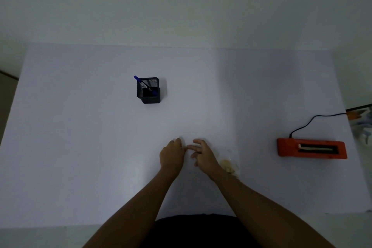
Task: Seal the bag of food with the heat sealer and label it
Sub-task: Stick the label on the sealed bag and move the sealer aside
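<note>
A clear plastic bag of food (228, 165) lies flat on the white table (80, 147), hard to see except for beige pieces at its right end. My left hand (172, 156) has its fingers curled at the bag's left edge and seems to pinch it. My right hand (203, 156) rests on the bag with fingers spread, its index finger pointing at the left hand. The orange heat sealer (311, 148) lies far to the right, lid down, with a black cord (314, 118). A blue pen (145, 85) stands in a black mesh holder (149, 91) at the back left.
The cord runs off the table's right edge toward some clutter (362, 125). A pale wall rises behind the table. My dark clothing (197, 227) shows at the near edge.
</note>
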`<action>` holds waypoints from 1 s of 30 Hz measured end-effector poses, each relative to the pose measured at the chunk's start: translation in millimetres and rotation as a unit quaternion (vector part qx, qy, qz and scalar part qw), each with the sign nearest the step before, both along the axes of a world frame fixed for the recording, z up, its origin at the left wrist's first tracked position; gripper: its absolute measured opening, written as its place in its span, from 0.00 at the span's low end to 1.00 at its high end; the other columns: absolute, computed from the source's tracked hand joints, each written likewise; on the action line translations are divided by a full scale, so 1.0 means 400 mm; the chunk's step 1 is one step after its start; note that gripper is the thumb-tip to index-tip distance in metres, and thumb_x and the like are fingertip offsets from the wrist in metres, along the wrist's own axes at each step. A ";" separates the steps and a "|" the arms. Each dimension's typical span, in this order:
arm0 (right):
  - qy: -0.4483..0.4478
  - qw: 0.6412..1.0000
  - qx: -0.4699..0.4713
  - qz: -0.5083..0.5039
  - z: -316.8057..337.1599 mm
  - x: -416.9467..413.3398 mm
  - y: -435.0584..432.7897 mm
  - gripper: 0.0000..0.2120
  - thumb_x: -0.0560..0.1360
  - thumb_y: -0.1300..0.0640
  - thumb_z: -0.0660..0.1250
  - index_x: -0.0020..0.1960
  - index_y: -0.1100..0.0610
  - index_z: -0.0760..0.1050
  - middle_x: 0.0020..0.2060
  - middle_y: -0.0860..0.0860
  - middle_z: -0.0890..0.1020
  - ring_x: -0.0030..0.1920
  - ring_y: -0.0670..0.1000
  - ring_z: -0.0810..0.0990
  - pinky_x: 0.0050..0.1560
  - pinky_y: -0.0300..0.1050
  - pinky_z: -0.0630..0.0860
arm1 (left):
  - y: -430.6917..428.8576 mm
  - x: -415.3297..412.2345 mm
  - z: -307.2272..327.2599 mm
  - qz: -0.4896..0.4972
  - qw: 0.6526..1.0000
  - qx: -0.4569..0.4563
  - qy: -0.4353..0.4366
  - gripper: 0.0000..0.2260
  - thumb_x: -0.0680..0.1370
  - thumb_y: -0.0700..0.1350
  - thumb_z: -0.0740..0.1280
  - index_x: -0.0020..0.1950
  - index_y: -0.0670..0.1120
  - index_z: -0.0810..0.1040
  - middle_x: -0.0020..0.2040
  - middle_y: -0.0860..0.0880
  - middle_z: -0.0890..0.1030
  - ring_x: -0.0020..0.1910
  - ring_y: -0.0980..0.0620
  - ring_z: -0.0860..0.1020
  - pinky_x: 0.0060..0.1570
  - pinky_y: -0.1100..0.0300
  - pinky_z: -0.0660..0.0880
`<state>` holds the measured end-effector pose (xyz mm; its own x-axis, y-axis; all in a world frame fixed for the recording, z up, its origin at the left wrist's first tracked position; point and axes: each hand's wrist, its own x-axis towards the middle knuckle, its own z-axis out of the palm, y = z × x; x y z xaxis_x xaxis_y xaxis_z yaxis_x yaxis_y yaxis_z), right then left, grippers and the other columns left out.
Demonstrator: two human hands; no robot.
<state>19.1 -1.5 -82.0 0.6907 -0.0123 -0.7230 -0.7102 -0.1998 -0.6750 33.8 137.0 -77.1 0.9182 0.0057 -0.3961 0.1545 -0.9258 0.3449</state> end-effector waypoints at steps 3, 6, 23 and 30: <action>-0.059 0.994 -0.053 0.074 0.004 -0.005 -0.002 0.24 0.76 0.75 0.54 0.67 0.58 0.69 0.63 0.57 0.79 0.54 0.48 0.79 0.44 0.31 0.76 | 0.001 0.000 -0.003 0.008 1.000 -0.014 -0.007 0.09 0.81 0.48 0.59 0.46 0.45 0.75 0.42 0.47 0.80 0.36 0.49 0.78 0.32 0.60 0.71; -0.130 0.963 -0.138 0.190 0.021 -0.011 -0.001 0.23 0.77 0.70 0.55 0.70 0.57 0.71 0.64 0.53 0.79 0.63 0.49 0.77 0.62 0.29 0.68 | -0.002 0.001 -0.003 0.023 0.999 -0.039 -0.004 0.10 0.80 0.45 0.60 0.43 0.43 0.76 0.41 0.46 0.79 0.35 0.49 0.78 0.34 0.58 0.74; -0.143 0.823 -0.314 0.452 0.086 0.011 0.047 0.36 0.77 0.64 0.60 0.80 0.52 0.48 0.63 0.60 0.77 0.56 0.60 0.79 0.51 0.54 0.77 | 0.109 0.013 0.131 0.520 0.685 -0.470 0.198 0.08 0.75 0.43 0.65 0.46 0.40 0.81 0.41 0.44 0.81 0.39 0.48 0.76 0.36 0.55 0.73; -0.214 0.946 -0.144 0.195 0.113 -0.029 0.026 0.30 0.73 0.50 0.72 0.70 0.43 0.62 0.53 0.44 0.75 0.49 0.43 0.77 0.52 0.40 0.78 | 0.095 -0.016 0.224 0.486 0.658 -0.517 0.253 0.06 0.76 0.44 0.66 0.44 0.42 0.81 0.41 0.45 0.80 0.38 0.50 0.74 0.38 0.55 0.72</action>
